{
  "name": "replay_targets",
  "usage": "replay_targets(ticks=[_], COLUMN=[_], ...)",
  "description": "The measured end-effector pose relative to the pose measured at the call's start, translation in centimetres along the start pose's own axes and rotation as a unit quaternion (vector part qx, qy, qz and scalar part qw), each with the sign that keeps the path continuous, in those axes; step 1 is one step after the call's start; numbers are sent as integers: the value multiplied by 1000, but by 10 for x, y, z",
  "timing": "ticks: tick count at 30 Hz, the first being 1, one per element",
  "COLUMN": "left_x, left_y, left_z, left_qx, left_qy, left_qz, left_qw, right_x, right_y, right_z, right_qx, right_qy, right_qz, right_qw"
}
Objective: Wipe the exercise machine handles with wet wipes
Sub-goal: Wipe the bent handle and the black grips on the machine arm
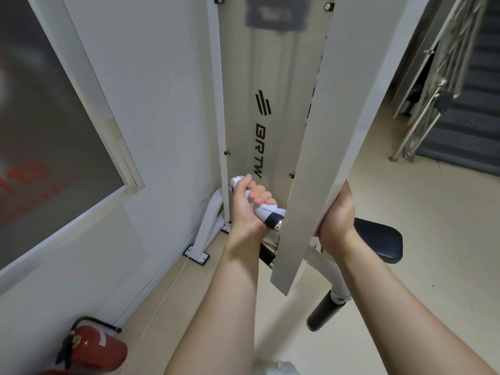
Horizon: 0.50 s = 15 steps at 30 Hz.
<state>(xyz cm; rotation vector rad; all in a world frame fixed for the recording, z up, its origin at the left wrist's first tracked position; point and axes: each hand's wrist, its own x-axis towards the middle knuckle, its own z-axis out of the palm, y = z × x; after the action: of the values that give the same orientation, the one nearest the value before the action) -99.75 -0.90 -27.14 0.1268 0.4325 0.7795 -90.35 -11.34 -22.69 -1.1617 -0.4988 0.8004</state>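
Note:
My left hand (247, 205) grips a machine handle (274, 221), black with a chrome end cap, with a white wet wipe (266, 212) wrapped round it under my fingers. More white wipe shows above my fist. My right hand (336, 215) holds the edge of a long white frame bar (332, 136) that runs diagonally through the view; its fingers are hidden behind the bar.
A silver weight-stack cover (270, 90) with black lettering stands against the wall. A black padded seat (378, 239) and a black roller pad (324, 312) lie below the bar. A red fire extinguisher (92, 347) lies on the floor at bottom left. Folded metal racks (433, 85) lean at right.

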Motion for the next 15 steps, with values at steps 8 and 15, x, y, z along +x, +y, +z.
replay_targets(ticks=[8,15], left_x=[-35,-25], left_y=[-28,11], left_z=[5,4], left_qx=[270,86], left_qy=[170,79], left_qz=[19,-39], left_qw=[947,992], right_x=[-9,-10], right_y=[1,-3], right_z=[-7,-4], right_qx=[8,-16], right_qy=[15,26], right_qz=[17,17], right_qw=[1000,999])
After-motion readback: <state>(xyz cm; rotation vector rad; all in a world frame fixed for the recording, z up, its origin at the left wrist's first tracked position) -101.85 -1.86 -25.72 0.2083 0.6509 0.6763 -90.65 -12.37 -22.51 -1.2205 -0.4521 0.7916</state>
